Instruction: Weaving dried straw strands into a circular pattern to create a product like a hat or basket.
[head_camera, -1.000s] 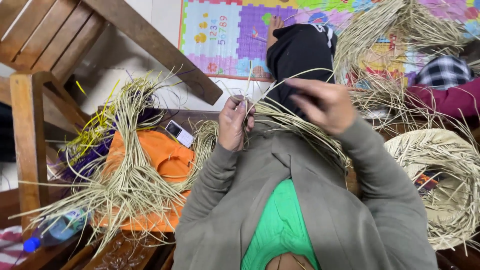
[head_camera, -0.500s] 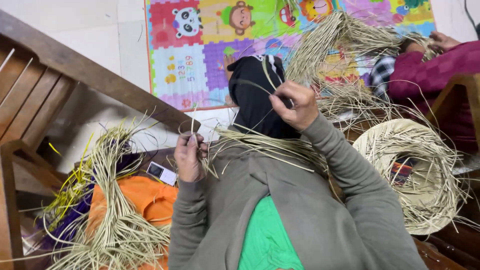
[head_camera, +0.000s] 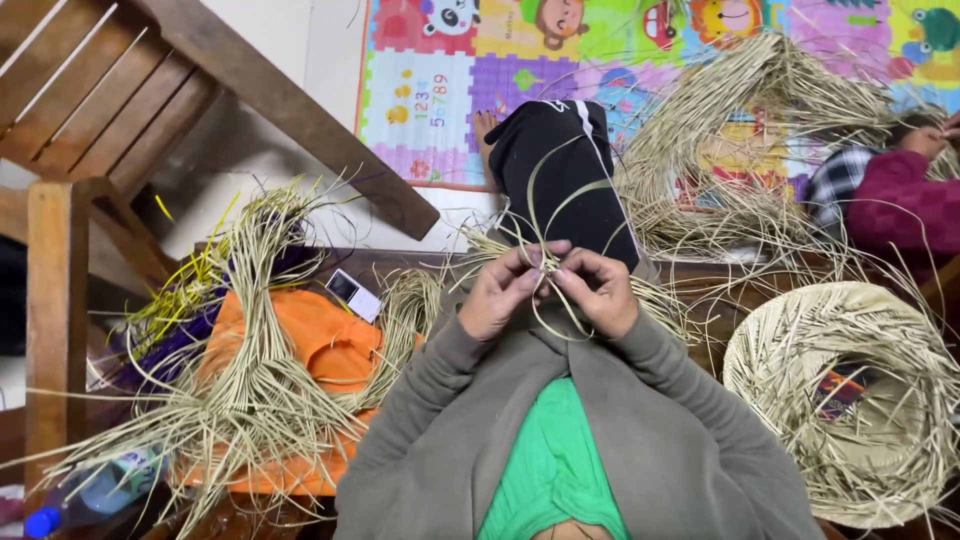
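Together, left hand (head_camera: 505, 290) and right hand (head_camera: 598, 291) pinched shut on thin straw strands (head_camera: 548, 262), fingertips nearly touching. Beside them, a half-woven straw ring (head_camera: 850, 400) and loose straw over orange cloth (head_camera: 320, 350).

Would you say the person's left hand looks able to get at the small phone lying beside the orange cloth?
Probably yes. The left hand is apart from the phone, with only loose straw strands between them, though both hands are pinching a straw strip.
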